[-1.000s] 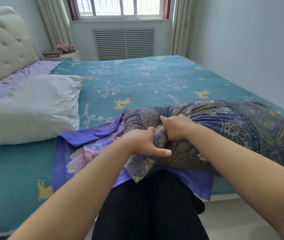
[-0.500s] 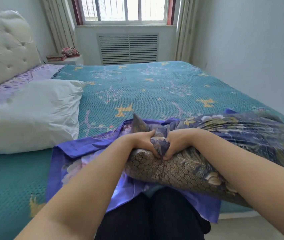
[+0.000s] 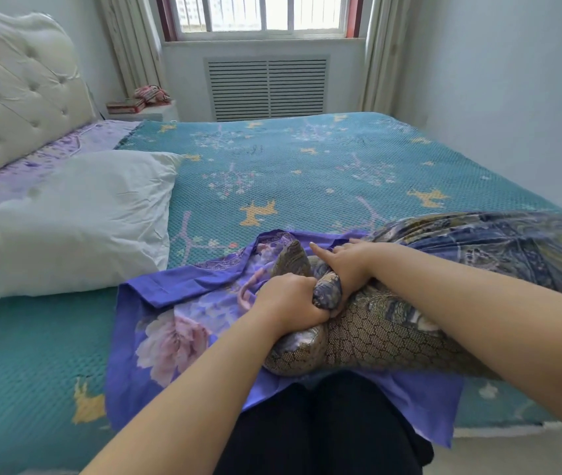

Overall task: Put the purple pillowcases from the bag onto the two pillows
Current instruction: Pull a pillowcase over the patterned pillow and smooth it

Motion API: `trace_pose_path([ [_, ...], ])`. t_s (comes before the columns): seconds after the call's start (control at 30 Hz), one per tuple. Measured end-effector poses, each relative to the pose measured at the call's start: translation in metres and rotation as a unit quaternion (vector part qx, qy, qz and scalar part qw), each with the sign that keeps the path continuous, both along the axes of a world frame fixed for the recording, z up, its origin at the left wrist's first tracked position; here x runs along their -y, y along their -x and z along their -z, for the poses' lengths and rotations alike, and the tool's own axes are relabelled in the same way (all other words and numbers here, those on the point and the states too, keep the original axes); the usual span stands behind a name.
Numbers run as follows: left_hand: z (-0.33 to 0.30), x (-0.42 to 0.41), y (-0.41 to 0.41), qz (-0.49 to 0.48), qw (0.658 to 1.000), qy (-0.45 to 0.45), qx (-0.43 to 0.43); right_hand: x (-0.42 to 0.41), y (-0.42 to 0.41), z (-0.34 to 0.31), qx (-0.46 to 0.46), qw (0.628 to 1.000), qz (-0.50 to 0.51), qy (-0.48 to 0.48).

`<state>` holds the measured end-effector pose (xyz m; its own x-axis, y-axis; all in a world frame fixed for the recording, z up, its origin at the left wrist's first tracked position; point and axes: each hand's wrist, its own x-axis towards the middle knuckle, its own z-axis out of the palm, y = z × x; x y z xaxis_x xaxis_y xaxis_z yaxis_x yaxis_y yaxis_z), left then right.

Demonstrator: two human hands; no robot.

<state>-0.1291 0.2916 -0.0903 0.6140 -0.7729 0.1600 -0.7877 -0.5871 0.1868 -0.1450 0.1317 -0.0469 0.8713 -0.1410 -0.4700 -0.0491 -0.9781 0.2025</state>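
since the last frame my right hand [image 3: 348, 265] has loosened, fingers now flat on the patterned pillow [image 3: 444, 303]; my left hand [image 3: 290, 303] stays clamped on its bunched corner. next i'd feed that corner deep into the purple pillowcase [image 3: 177, 323] spread under both grips. left of them lies the white pillow [image 3: 77, 217], bare.

No words, numbers or signs can be read anywhere. The bed cover [image 3: 307, 173] and the cloths only show flowers and patterns.
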Motion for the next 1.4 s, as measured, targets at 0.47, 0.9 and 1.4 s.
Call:
trace_pose_path([
  [0.47, 0.031, -0.044, -0.066, -0.223, 0.784, 0.358, -0.457, 0.029, 0.031, -0.068, 0.301, 0.946, -0.014, -0.122],
  [0.9, 0.068, -0.042, -0.054, -0.324, 0.909, 0.057, -0.257, -0.015, -0.003, 0.027, 0.416, 0.903, 0.106, 0.007],
  [1.4, -0.027, -0.051, -0.041, -0.225, 0.463, 0.481, -0.71, -0.01, 0.02, 0.026, 0.424, 0.894, 0.107, 0.098],
])
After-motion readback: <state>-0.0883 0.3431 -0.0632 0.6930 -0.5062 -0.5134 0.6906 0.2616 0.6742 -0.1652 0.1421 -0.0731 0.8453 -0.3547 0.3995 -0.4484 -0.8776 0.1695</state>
